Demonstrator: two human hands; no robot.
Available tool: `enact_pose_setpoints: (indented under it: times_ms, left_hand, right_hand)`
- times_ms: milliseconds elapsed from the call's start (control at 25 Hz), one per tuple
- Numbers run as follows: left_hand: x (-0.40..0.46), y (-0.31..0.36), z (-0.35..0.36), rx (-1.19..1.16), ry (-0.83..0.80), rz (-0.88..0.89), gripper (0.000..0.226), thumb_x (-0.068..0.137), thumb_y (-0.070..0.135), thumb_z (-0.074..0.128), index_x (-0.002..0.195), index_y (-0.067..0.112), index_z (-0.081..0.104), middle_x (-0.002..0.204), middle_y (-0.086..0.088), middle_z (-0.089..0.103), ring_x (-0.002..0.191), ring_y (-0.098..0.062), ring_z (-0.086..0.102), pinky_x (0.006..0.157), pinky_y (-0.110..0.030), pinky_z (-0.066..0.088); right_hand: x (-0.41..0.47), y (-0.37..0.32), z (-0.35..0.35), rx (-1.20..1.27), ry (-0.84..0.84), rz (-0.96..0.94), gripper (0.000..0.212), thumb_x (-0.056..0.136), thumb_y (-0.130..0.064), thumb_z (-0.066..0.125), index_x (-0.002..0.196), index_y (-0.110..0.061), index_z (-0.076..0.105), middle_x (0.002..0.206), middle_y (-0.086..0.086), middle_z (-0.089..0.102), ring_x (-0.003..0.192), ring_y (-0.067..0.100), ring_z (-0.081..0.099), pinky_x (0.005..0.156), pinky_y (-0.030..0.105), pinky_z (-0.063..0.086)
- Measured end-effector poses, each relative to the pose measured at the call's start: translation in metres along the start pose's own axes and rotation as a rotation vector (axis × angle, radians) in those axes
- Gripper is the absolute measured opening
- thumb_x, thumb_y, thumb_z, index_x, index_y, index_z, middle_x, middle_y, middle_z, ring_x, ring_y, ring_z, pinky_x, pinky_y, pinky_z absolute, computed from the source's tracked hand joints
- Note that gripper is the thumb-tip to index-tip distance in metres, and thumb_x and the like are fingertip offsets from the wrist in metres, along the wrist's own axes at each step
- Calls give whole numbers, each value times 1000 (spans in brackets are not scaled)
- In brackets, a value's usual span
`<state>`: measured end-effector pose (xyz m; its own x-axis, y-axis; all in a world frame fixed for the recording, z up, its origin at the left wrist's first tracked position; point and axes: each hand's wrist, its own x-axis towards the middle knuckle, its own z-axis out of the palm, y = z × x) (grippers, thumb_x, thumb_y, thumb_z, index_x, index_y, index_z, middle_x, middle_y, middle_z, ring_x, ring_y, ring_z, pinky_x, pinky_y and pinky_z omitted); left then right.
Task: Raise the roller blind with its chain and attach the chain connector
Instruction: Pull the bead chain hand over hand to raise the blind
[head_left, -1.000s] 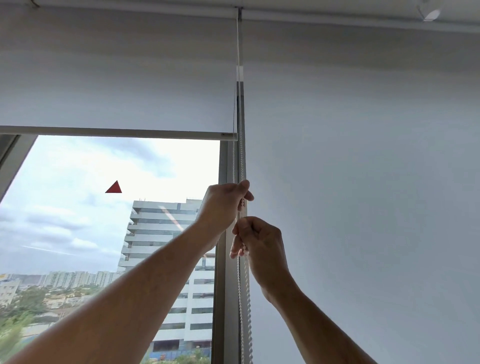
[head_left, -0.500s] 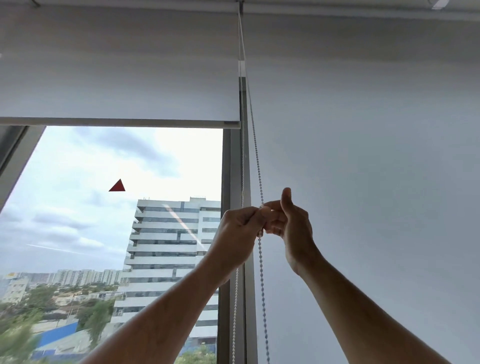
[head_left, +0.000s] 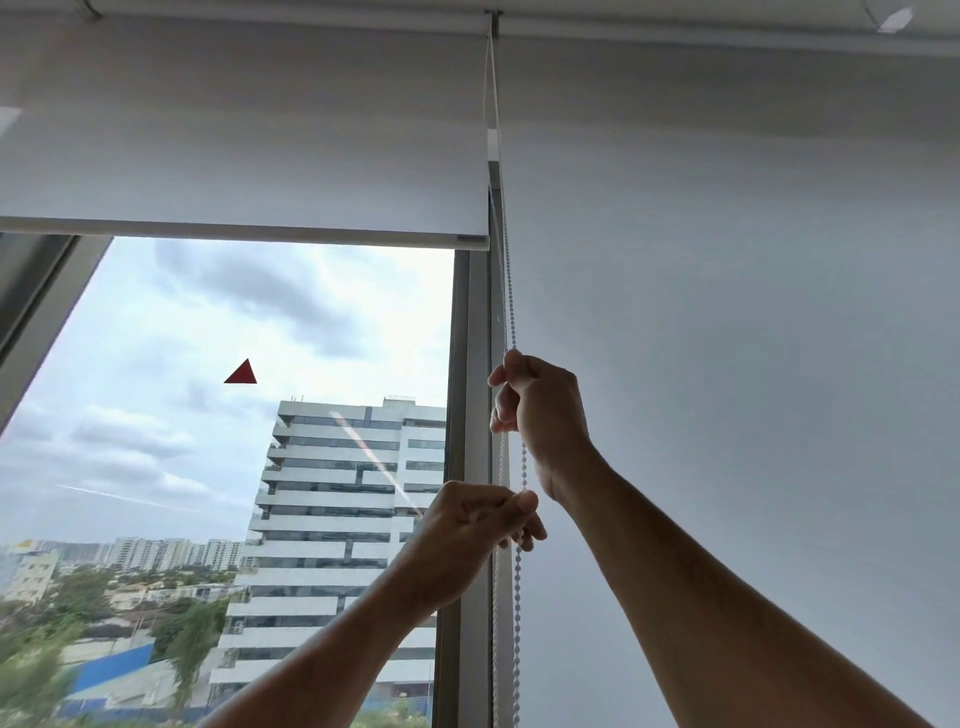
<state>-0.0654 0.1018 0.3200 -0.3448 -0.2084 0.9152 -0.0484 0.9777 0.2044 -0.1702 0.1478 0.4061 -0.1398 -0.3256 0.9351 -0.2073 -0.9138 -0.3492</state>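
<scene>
Your right hand (head_left: 540, 410) is closed on the chain (head_left: 511, 312), high up; your left hand (head_left: 467, 540) pinches the same strand just below it. The chain runs beside the frame (head_left: 470, 364). The blind (head_left: 244, 156) hangs partly raised over the window (head_left: 208, 415).

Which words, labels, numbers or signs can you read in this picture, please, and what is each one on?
None can be read.
The blind, chain and frame carry no print.
The red triangle on the glass is a plain shape with no lettering.
Any signs on the buildings are too small and blurred.
</scene>
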Motion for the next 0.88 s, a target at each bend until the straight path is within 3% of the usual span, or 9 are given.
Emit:
enact_pose_setpoints:
  times_ms: [80, 200, 320, 480, 600, 680, 760, 880]
  left_hand:
    - [-1, -4, -6, -44, 38, -34, 41, 86, 57, 49, 76, 29, 79, 77, 7, 78, 78, -12, 72, 74, -18, 53]
    - [6, -6, -19, -185, 238, -111, 46, 93, 47, 43, 75, 26, 79, 76, -2, 78, 77, -23, 72, 75, -39, 54]
    - [24, 6, -26, -180, 388, -161, 47, 98, 48, 41, 77, 26, 76, 75, -3, 77, 79, -25, 71, 75, -37, 53]
    - [46, 27, -26, -129, 336, -107, 32, 98, 43, 47, 83, 27, 71, 85, -6, 75, 83, -20, 70, 73, -29, 53]
    - [59, 36, -20, -171, 316, -132, 25, 96, 36, 57, 87, 19, 73, 70, 5, 74, 65, -6, 68, 60, -19, 54]
    - [63, 35, -18, -157, 345, -169, 19, 94, 26, 64, 84, 14, 75, 59, 7, 71, 56, -6, 64, 57, -20, 52]
    - [59, 30, -17, -174, 334, -210, 16, 91, 20, 67, 79, 13, 75, 57, 5, 69, 56, -11, 61, 59, -25, 51]
    - [50, 24, -18, -173, 286, -200, 15, 90, 20, 68, 79, 13, 74, 58, 5, 69, 51, -5, 58, 57, -22, 47]
  right_hand:
    - [-9, 4, 1, -7, -3, -61, 44, 104, -18, 43, 65, -20, 63, 48, -4, 57, 47, 9, 57, 63, 30, 55]
    - [-22, 13, 3, -41, 0, -113, 42, 104, -17, 44, 67, -19, 63, 53, -1, 59, 47, 4, 58, 56, 19, 51]
    - [-39, 27, 3, -40, -12, -114, 43, 105, -21, 43, 67, -18, 63, 53, -1, 61, 49, 2, 59, 57, 13, 48]
    - [-58, 40, 6, 17, -28, -93, 44, 105, -22, 44, 66, -19, 64, 49, -7, 63, 49, 4, 62, 58, 17, 52]
    - [-68, 46, 8, 38, -10, -75, 44, 104, -25, 44, 66, -19, 64, 50, -4, 61, 50, 13, 60, 59, 28, 54]
    - [-76, 51, 8, 40, -2, -88, 44, 102, -30, 45, 63, -23, 63, 50, -2, 61, 52, 15, 60, 62, 32, 55]
    - [-82, 56, 5, 45, -45, -89, 42, 96, -41, 44, 64, -24, 65, 52, -2, 64, 53, 16, 62, 65, 37, 55]
    - [-82, 65, -4, 64, -144, -3, 49, 92, -53, 42, 68, -21, 72, 63, -1, 74, 66, 16, 72, 74, 35, 54]
